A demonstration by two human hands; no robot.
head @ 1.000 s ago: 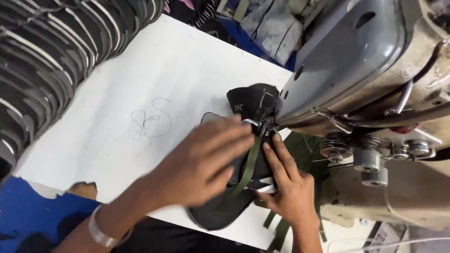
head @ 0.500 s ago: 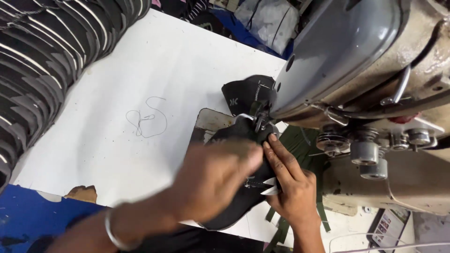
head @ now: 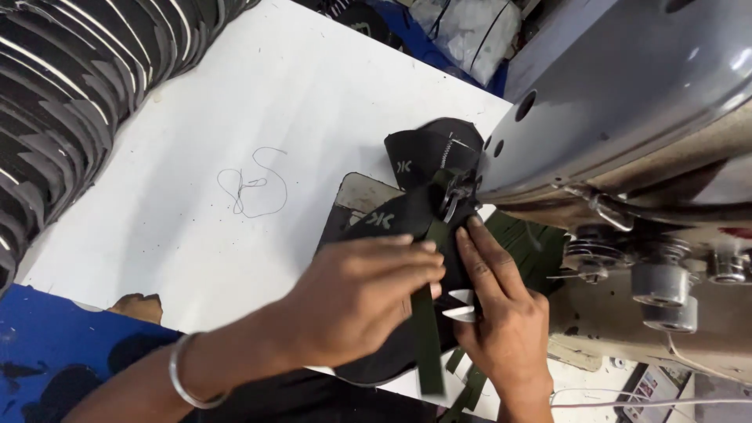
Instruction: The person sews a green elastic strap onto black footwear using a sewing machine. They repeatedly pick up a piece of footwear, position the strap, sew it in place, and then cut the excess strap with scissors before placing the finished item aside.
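Left hand [head: 364, 294] lies flat, fingers spread, pressing the black fabric shoe piece [head: 407, 227] onto the white surface [head: 258, 117]. Right hand [head: 501, 313] pins the dark green webbing strap [head: 427, 329] against the piece, fingers extended, no closed grip. Piece sits under the presser foot of the grey sewing machine [head: 627, 102].

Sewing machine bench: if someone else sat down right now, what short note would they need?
Left hand: pressing flat on the black fabric piece.
Right hand: fingers steadying the dark green strap beside the presser foot; small snips tucked in the palm.
Done: strap laid over the fabric, fed under the foot.
Left: the strap's loose tail is unsewn.
A stack of black pieces waits far left.
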